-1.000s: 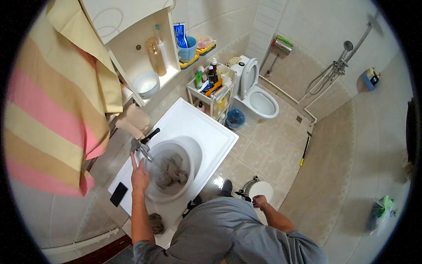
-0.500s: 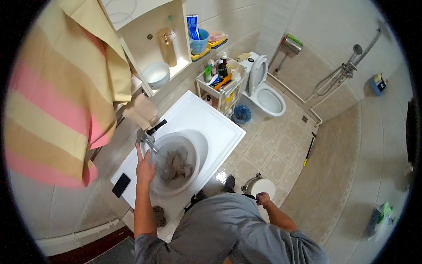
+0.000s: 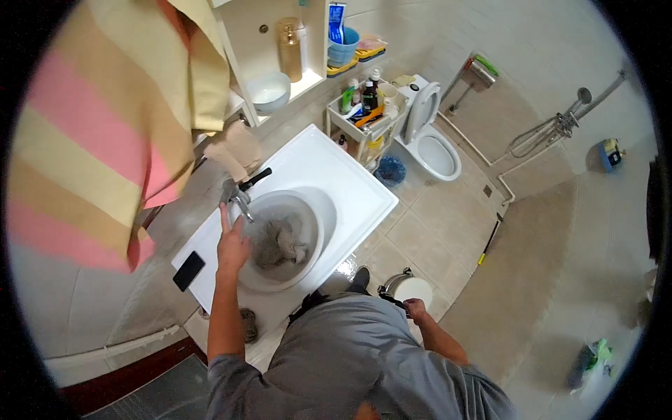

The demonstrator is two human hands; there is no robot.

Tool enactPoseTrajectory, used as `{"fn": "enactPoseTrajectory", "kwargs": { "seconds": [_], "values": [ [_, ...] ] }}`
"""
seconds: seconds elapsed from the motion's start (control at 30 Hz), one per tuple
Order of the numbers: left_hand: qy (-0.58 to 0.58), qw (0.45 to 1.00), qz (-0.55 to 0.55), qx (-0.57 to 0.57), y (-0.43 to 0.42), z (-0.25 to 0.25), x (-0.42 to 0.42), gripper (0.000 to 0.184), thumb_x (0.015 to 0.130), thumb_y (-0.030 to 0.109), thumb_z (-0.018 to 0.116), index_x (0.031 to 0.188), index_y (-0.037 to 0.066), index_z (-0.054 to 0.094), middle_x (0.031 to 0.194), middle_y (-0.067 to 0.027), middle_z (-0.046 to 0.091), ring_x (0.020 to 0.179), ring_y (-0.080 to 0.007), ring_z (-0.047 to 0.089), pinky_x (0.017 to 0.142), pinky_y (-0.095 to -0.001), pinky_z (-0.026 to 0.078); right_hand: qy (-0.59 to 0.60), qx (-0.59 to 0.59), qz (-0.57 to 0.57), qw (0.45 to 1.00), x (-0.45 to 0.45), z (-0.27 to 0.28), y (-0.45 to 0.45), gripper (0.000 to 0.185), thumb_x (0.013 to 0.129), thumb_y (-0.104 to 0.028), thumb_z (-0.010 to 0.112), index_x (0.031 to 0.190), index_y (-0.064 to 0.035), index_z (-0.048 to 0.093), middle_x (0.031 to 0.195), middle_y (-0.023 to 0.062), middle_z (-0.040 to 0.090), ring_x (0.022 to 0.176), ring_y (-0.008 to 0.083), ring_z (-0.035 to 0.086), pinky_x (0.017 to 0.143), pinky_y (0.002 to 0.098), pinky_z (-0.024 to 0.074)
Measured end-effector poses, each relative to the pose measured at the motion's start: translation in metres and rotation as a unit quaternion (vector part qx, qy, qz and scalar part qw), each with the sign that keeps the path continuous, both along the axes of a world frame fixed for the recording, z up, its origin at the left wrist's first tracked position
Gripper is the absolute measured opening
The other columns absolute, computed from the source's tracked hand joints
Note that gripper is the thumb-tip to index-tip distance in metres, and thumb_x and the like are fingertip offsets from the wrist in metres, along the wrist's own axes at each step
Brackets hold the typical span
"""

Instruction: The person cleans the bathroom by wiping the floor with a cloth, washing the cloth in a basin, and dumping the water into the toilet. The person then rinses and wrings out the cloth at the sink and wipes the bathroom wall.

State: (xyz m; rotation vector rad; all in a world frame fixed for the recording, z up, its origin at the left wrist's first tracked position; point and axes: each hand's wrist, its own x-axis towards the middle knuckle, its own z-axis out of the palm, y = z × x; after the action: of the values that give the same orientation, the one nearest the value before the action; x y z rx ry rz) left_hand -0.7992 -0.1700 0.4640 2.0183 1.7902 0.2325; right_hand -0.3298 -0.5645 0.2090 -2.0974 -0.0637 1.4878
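My left hand [image 3: 232, 246] reaches over the left side of the basin, index finger stretched out against the silver faucet [image 3: 238, 199] near its lever. The round, whitish basin [image 3: 316, 245] sits in the white sink and holds cloudy water with a soaked grey-brown cloth [image 3: 280, 245]. Low at my right side, my right hand [image 3: 416, 309] has its fingers curled in beside a dark strip at my waist. What those fingers hold, if anything, I cannot make out.
A black phone [image 3: 189, 271] lies on the left edge of the white sink counter [image 3: 357, 189]. Beyond are a trolley of bottles [image 3: 367, 119], a toilet [image 3: 435, 155] and a blue-lined bin [image 3: 390, 171]. A striped towel [image 3: 105, 140] hangs at left; a white-lidded bucket [image 3: 413, 290] stands by my foot.
The view has shifted slightly. My left index finger stays at the faucet, and the cloth in the basin looks bunched a little differently. My right hand stays low by my waist.
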Motion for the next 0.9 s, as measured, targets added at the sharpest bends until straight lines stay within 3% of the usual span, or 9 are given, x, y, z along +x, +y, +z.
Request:
{"fn": "enactPoseTrajectory", "kwargs": {
  "seconds": [0.07, 0.13, 0.2, 0.53, 0.67, 0.77, 0.9],
  "values": [
    [-0.033, 0.998, -0.015, 0.056, -0.002, -0.004, -0.003, 0.056, 0.075, -0.003, 0.07, 0.129, -0.004, 0.055, 0.163, -0.0103, -0.005, 0.113, -0.037, 0.061, 0.088, -0.0421, 0.054, 0.024, -0.001, 0.028, 0.999, 0.005, -0.007, -0.001, 0.017, 0.091, -0.014, 0.063, 0.1, -0.0001, 0.067, 0.079, 0.0076, 0.066, 0.061, 0.0186, 0.061, 0.053, 0.0345, 0.0523],
    [-0.019, 0.999, -0.006, 0.028, 0.0, -0.005, -0.004, 0.056, 0.075, -0.002, 0.072, 0.128, -0.005, 0.055, 0.163, -0.0102, -0.005, 0.116, -0.037, 0.06, 0.089, -0.0421, 0.054, -0.022, -0.025, 0.045, 0.998, -0.006, 0.02, 0.012, 0.016, 0.089, -0.013, 0.064, 0.098, -0.0001, 0.068, 0.077, 0.007, 0.066, 0.06, 0.0173, 0.06, 0.053, 0.034, 0.0515],
    [-0.011, 0.997, -0.03, 0.072, -0.001, -0.01, -0.007, 0.051, 0.076, -0.001, 0.071, 0.126, -0.001, 0.058, 0.162, -0.0138, -0.002, 0.108, -0.0374, 0.063, 0.085, -0.0413, 0.055, -0.007, 0.016, 0.015, 1.0, -0.007, 0.021, 0.014, 0.016, 0.088, -0.013, 0.065, 0.096, 0.0001, 0.069, 0.075, 0.0066, 0.065, 0.059, 0.0166, 0.059, 0.052, 0.0332, 0.0503],
    [-0.054, 0.996, -0.026, 0.06, -0.001, -0.009, -0.011, 0.048, 0.078, -0.005, 0.065, 0.126, -0.002, 0.058, 0.163, -0.0091, 0.0, 0.119, -0.0337, 0.057, 0.088, -0.039, 0.054, -0.027, -0.003, 0.05, 0.998, -0.01, 0.036, 0.034, 0.017, 0.087, -0.016, 0.068, 0.096, -0.0017, 0.07, 0.075, 0.0053, 0.065, 0.06, 0.0158, 0.058, 0.05, 0.0314, 0.0473],
    [-0.069, 0.997, -0.006, 0.024, 0.003, -0.014, -0.018, 0.047, 0.079, -0.003, 0.063, 0.126, -0.003, 0.058, 0.163, -0.01, 0.002, 0.124, -0.0332, 0.054, 0.093, -0.0383, 0.052, -0.015, -0.027, 0.036, 0.999, -0.012, 0.045, 0.05, 0.022, 0.089, -0.018, 0.067, 0.104, -0.0021, 0.066, 0.08, 0.0083, 0.066, 0.064, 0.0175, 0.062, 0.052, 0.0324, 0.0497],
    [-0.051, 0.996, -0.038, 0.066, 0.002, -0.018, -0.02, 0.048, 0.079, 0.002, 0.065, 0.127, -0.001, 0.058, 0.163, -0.0113, 0.0, 0.12, -0.0343, 0.057, 0.09, -0.0395, 0.054, 0.0, 0.039, 0.037, 0.999, -0.007, 0.039, 0.067, 0.032, 0.09, -0.019, 0.066, 0.114, 0.0021, 0.059, 0.091, 0.0124, 0.066, 0.069, 0.0207, 0.065, 0.059, 0.0338, 0.0536],
    [-0.026, 0.998, -0.032, 0.049, 0.003, -0.018, -0.017, 0.048, 0.079, 0.003, 0.065, 0.127, 0.0, 0.058, 0.163, -0.0109, -0.002, 0.116, -0.0354, 0.059, 0.088, -0.0409, 0.054, -0.024, 0.082, 0.068, 0.994, -0.019, 0.048, 0.111, 0.03, 0.09, -0.018, 0.066, 0.112, 0.0026, 0.06, 0.09, 0.0114, 0.067, 0.071, 0.0198, 0.065, 0.06, 0.0331, 0.0544]
  ]
}}
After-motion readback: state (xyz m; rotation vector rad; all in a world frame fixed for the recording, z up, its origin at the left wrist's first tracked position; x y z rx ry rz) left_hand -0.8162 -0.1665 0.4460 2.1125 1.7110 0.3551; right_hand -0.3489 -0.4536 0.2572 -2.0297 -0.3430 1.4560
